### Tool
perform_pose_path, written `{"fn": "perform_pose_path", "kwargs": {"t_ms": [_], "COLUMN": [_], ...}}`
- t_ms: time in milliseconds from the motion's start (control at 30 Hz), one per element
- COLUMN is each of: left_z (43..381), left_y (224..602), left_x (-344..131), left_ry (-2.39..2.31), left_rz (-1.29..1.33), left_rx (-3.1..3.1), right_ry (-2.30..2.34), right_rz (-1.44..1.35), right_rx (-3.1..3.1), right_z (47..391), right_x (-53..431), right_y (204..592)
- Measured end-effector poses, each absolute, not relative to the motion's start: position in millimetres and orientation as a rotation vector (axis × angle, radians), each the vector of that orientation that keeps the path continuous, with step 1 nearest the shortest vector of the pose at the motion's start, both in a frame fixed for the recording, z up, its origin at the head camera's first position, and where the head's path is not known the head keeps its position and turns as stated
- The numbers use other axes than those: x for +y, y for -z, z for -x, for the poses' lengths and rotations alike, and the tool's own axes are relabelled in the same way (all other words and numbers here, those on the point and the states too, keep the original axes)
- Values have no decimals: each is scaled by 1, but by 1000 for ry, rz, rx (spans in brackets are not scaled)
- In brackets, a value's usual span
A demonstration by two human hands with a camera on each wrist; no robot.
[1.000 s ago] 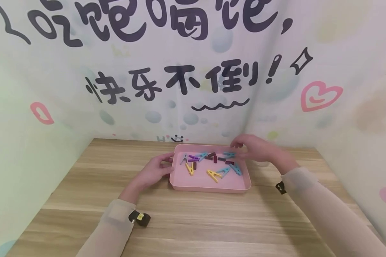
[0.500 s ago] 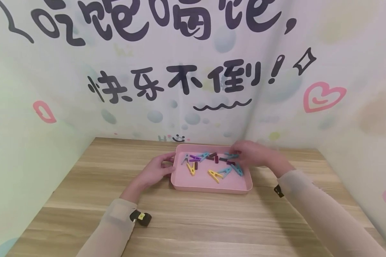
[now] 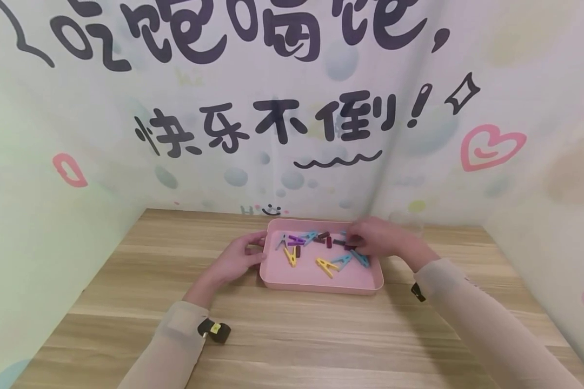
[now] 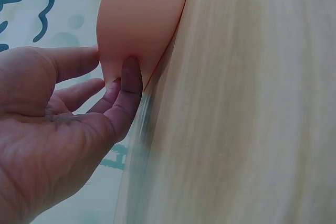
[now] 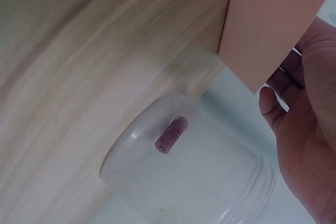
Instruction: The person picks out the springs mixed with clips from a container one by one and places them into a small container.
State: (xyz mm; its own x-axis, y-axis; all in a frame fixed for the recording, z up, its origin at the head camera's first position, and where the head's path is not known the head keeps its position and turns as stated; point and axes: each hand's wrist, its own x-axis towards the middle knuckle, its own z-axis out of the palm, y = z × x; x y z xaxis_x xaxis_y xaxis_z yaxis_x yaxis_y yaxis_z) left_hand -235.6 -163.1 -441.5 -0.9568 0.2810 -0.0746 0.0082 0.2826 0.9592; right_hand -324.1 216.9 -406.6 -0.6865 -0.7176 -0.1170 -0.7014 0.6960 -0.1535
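Observation:
A shallow pink tray [image 3: 321,285] stands on the table, holding several plastic clothespins and small dark ribbed pieces. My left hand [image 3: 238,257] touches the tray's left end; in the left wrist view its relaxed, bent fingers rest against the outer wall. My right hand [image 3: 377,236] reaches over the right end into the back right corner, fingers pointing down among the pieces there. Its fingertips are hidden, so a grip cannot be made out. Near it lie a blue clothespin [image 3: 360,259] and a dark red piece [image 3: 329,242]. A yellow clothespin [image 3: 326,266] lies nearer the front.
Behind my right hand a clear jar [image 5: 210,182] stands on the table, with one dark red ribbed cylinder [image 5: 171,135] inside. A printed cloth [image 3: 272,178] hangs along the back edge of the wooden table [image 3: 292,335].
My right hand has moved left and down from the tray's back right rim into the tray, covering pieces there. The left hand stays at the left end.

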Motion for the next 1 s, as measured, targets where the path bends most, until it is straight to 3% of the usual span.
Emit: {"fn": "perform_pose_path", "kwargs": {"t_ms": [1000], "left_z": [236], "left_y": [444], "left_x": [-162], "left_ry": [-1727], "left_rz": [-242], "left_rx": [2351], "right_ry": [236], "right_rz": [1110], "right_rx": [2759], "right_z": [322], "right_x": [213], "right_y": [408]}}
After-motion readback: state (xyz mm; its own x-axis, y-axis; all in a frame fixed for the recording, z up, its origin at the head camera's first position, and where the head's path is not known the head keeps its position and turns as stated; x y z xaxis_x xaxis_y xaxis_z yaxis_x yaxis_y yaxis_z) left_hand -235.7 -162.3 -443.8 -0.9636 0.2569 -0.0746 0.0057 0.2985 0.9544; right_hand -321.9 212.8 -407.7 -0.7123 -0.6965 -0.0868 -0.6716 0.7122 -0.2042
